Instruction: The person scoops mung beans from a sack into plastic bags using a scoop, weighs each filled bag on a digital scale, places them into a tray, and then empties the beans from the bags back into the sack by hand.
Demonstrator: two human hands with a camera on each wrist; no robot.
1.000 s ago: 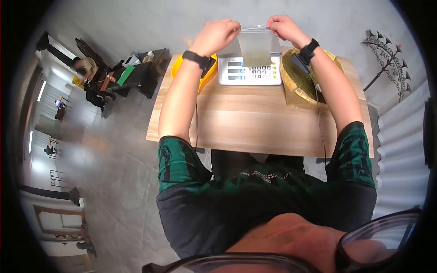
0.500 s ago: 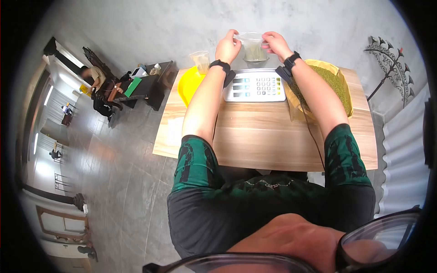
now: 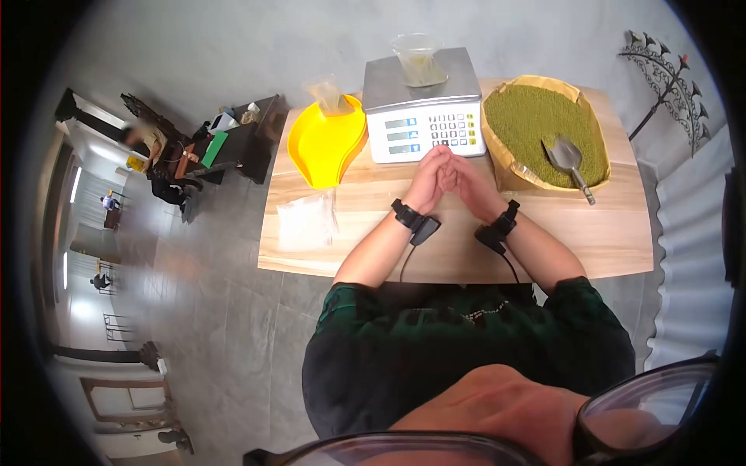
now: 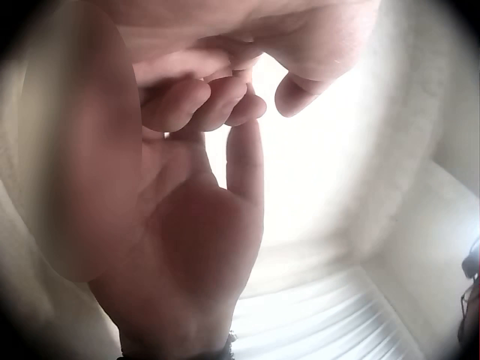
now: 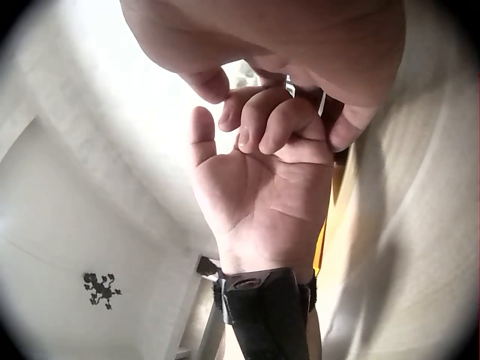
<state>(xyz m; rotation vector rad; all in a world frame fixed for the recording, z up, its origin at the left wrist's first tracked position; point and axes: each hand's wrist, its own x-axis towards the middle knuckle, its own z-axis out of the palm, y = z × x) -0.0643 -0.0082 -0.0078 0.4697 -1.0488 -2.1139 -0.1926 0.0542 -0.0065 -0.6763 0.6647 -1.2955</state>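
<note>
My left hand (image 3: 426, 180) and right hand (image 3: 475, 190) meet in front of the scale, their fingertips together and nothing held. Loosely bent fingers show in both wrist views, where the left hand (image 5: 277, 187) faces the right hand (image 4: 202, 240). Behind them, a clear plastic bag (image 3: 422, 70) with some greenish grains at its bottom stands upright on the metal pan of the digital scale (image 3: 423, 128). Right of the scale is an open paper sack (image 3: 509, 167) full of small green grains, with a metal scoop (image 3: 565, 155) lying on top.
A yellow tray (image 3: 326, 147) sits left of the scale, with another filled clear bag (image 3: 328, 95) at its far end. Clear flat bags (image 3: 307, 223) lie on the wooden table (image 3: 365, 217) at front left. A person (image 3: 148, 144) sits at a dark desk in the background.
Both hands let go of the clear bag, which now stands on the scale pan. They have drawn back toward the body and come together in front of the scale.
</note>
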